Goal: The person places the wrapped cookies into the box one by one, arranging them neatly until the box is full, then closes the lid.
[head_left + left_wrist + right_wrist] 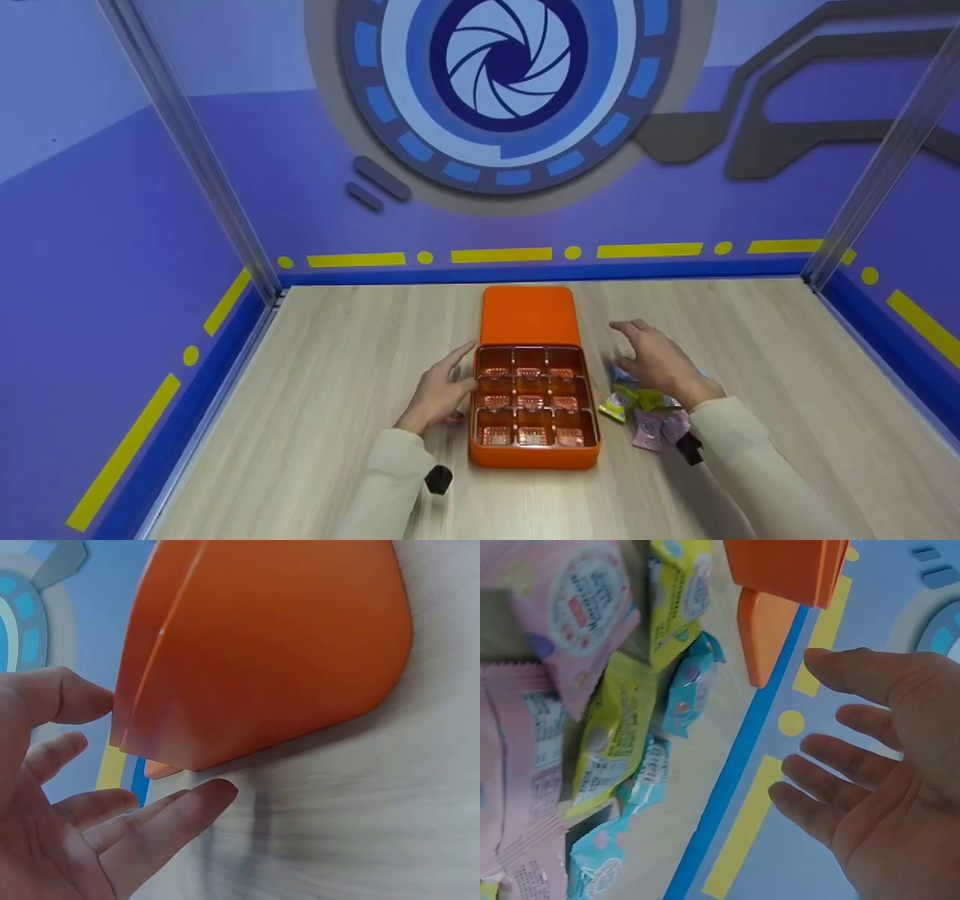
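Note:
An orange box (534, 459) stands mid-table with a clear divided insert of several bare compartments. Behind it, touching or nearly so, lies its orange lid (527, 315). My left hand (437, 390) is at the box's left side, its thumb tip at the rim in the left wrist view, the other fingers spread and loosely bent below. Over the right side hovers my right hand (661, 365), fingers relaxed and holding nothing. Under and beside it lie wrapped candies: yellow candies (616, 405), pink candies (648, 430) and blue candies (694, 682), partly hidden by the hand and sleeve in the head view.
The pale wooden table (337, 337) is bounded by blue-purple printed panels (247, 172) at the back and both sides. Metal posts (202, 142) rise at the rear corners. A dark piece (439, 479) sticks out at the left cuff.

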The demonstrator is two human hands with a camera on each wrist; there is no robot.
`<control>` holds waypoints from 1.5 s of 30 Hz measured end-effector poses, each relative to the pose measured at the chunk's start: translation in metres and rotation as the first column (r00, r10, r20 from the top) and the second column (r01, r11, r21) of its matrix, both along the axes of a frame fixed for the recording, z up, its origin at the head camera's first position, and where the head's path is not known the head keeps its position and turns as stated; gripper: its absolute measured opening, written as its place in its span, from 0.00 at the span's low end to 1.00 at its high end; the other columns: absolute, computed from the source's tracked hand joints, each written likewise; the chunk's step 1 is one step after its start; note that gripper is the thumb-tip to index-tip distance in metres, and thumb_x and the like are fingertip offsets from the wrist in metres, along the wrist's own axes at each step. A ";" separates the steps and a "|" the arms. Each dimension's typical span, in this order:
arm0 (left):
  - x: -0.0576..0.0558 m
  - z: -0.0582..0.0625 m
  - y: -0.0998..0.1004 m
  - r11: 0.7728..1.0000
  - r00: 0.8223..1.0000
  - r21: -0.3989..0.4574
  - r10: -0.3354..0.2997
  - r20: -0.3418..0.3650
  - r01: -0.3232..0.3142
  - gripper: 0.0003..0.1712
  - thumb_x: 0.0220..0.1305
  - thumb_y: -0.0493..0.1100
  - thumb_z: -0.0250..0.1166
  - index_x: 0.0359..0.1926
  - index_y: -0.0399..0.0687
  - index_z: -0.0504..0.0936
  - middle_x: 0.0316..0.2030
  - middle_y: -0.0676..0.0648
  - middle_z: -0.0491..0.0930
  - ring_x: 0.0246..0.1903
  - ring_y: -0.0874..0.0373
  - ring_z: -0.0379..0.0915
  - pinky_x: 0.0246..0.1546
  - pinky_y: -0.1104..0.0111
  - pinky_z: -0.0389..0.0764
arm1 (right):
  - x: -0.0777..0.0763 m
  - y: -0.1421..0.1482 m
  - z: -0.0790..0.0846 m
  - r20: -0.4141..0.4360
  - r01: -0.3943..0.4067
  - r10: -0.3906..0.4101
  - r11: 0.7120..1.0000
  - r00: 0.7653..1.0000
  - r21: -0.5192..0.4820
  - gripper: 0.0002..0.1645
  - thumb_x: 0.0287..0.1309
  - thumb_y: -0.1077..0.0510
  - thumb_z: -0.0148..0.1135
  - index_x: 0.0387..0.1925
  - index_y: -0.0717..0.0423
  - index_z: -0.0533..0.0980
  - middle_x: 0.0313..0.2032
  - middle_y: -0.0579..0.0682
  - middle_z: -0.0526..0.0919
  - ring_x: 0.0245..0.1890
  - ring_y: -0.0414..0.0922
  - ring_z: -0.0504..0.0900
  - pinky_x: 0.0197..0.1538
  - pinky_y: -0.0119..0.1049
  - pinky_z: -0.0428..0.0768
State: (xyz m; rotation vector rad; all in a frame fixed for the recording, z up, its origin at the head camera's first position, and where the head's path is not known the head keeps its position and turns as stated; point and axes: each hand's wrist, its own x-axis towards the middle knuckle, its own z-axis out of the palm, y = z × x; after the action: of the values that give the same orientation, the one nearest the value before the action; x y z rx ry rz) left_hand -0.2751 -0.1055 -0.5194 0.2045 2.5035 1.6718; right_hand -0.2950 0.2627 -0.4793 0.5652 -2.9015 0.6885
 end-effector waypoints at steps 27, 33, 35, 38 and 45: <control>0.003 -0.002 0.005 0.990 0.995 0.105 -0.095 0.035 0.091 0.35 0.77 0.35 0.56 0.82 0.44 0.64 0.75 0.33 0.67 0.72 0.38 0.68 0.70 0.46 0.70 | -0.003 0.019 -0.025 0.151 -0.007 0.000 0.999 0.988 0.044 0.20 0.64 0.67 0.72 0.58 0.64 0.83 0.57 0.63 0.84 0.58 0.63 0.82 0.64 0.63 0.77; 0.002 -0.001 0.006 0.988 0.994 0.108 -0.111 0.001 0.110 0.34 0.78 0.34 0.56 0.82 0.42 0.63 0.75 0.31 0.66 0.72 0.37 0.67 0.69 0.48 0.71 | -0.004 0.023 -0.031 0.133 -0.009 0.000 0.997 0.991 0.070 0.17 0.64 0.66 0.73 0.54 0.62 0.85 0.54 0.61 0.85 0.54 0.60 0.83 0.62 0.63 0.78; 0.001 -0.001 0.007 0.987 0.994 0.113 -0.113 -0.003 0.112 0.35 0.77 0.33 0.56 0.82 0.41 0.63 0.75 0.30 0.66 0.72 0.37 0.67 0.69 0.48 0.72 | -0.005 0.023 -0.033 0.137 -0.008 -0.002 0.998 0.991 0.068 0.17 0.64 0.67 0.72 0.54 0.62 0.85 0.53 0.60 0.85 0.55 0.60 0.83 0.62 0.63 0.78; 0.001 -0.001 0.007 0.986 0.993 0.123 -0.115 0.007 0.113 0.35 0.78 0.34 0.55 0.82 0.43 0.63 0.75 0.30 0.65 0.71 0.37 0.69 0.68 0.48 0.73 | -0.006 0.023 -0.035 0.137 -0.008 0.000 0.998 0.991 0.057 0.16 0.64 0.67 0.72 0.54 0.62 0.85 0.53 0.59 0.86 0.55 0.60 0.83 0.62 0.63 0.78; -0.001 -0.006 0.005 0.979 0.993 0.174 -0.113 0.032 0.106 0.34 0.79 0.34 0.56 0.82 0.46 0.64 0.74 0.31 0.67 0.69 0.39 0.71 0.67 0.51 0.74 | -0.008 0.022 -0.040 0.128 -0.007 0.001 0.999 0.992 0.044 0.16 0.64 0.67 0.72 0.54 0.62 0.85 0.53 0.60 0.86 0.56 0.60 0.83 0.63 0.62 0.78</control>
State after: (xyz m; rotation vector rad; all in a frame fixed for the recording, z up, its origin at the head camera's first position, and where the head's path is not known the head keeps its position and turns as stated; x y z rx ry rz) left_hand -0.2765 -0.1001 -0.5255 0.3148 2.2735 1.8272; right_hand -0.3032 0.2846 -0.5189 0.5511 -3.0423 0.6860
